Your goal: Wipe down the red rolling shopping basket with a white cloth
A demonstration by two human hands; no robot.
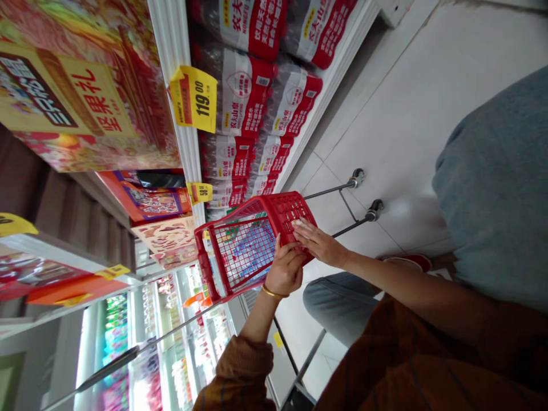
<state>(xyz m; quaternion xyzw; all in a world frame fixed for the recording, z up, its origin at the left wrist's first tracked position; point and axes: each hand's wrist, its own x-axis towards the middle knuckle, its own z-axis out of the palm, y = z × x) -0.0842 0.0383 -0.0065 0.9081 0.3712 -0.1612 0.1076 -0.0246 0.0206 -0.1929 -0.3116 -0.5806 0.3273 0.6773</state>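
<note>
Store aisle: pale tiled floor, white shelf with red-labelled bottles and yellow tag reading 119.00. Red basket cart, perforated and gridded plastic on metal legs with dark casters, stands beside the shelf. Inside, seen through the grid: blue-and-white package. Left hand: fingers bent at the cart's side; grip cannot be told. Right hand: fingers extended together against the perforated panel.
</note>
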